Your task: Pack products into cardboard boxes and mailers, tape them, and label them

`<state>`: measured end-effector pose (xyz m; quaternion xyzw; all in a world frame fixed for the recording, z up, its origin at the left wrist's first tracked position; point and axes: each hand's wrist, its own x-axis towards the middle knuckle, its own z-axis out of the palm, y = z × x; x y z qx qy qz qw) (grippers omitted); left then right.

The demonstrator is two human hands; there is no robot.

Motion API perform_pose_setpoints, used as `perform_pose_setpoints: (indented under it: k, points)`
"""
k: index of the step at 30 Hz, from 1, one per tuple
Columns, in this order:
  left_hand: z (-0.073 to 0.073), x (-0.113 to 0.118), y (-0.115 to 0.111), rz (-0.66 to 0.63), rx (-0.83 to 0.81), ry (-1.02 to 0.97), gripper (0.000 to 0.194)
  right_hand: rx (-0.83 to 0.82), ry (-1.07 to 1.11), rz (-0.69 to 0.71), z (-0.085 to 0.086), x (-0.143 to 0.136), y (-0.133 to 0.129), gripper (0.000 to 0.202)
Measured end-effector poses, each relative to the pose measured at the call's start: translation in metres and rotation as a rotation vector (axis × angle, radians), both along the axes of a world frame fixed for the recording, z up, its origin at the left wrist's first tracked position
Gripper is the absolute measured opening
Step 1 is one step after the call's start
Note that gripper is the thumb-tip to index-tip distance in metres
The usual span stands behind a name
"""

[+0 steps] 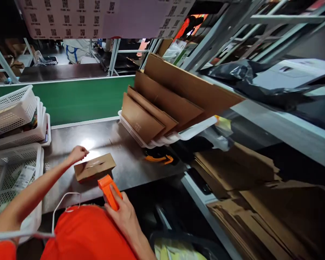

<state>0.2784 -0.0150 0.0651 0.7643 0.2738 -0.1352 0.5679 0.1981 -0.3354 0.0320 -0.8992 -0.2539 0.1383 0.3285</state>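
Note:
A small closed cardboard box [96, 167] lies on the metal table, with a strip along its top. My left hand [79, 154] is just beyond its left end, fingers curled closed; whether anything is in them is hidden. My right hand [126, 213] is wrapped round an orange handheld device [109, 191] with a boxy head, shaped like a barcode scanner. The device's head points toward the box from its near right side. A thin white cable [54, 216] loops in front of my left arm.
White perforated baskets [39, 155] stand at the left, some stacked. A white rack [132, 131] holds upright cardboard sheets [143, 119]; an orange and black tool [159, 158] lies below it. Folded cardboard [233, 169] fills the right. A QR-code sheet [81, 18] hangs overhead.

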Motion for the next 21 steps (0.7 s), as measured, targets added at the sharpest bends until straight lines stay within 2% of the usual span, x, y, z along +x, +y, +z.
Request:
perform_pose_setpoints:
  k: [3,5,7,9,11,15,18,21]
  points:
    - [-0.009,0.035,0.04,-0.074,0.093,0.007,0.022,-0.077,0.017,-0.023,0.004,-0.001,0.014,0.069]
    - [-0.021,0.054,0.053,-0.125,0.132,0.025,0.023,-0.203,0.01,-0.037,0.013,0.009,0.031,0.069]
    - [-0.037,0.063,0.056,-0.169,0.156,0.044,0.026,-0.329,0.026,-0.044,0.022,0.022,0.05,0.068]
    - [-0.055,0.06,0.05,-0.224,0.164,0.064,0.027,-0.42,0.048,-0.029,0.03,0.031,0.064,0.069]
    - [-0.073,0.047,0.04,-0.29,0.172,0.084,0.026,-0.477,0.054,-0.007,0.032,0.034,0.07,0.07]
    - [-0.102,0.02,0.018,-0.369,0.24,0.099,0.029,-0.532,0.026,0.003,0.019,0.028,0.063,0.069]
    - [-0.106,0.016,0.021,-0.385,0.355,0.086,0.036,-0.528,-0.013,-0.009,0.007,0.024,0.058,0.067]
    - [-0.093,0.018,0.038,-0.425,0.454,0.056,0.032,-0.516,-0.041,-0.02,0.001,0.024,0.06,0.066]
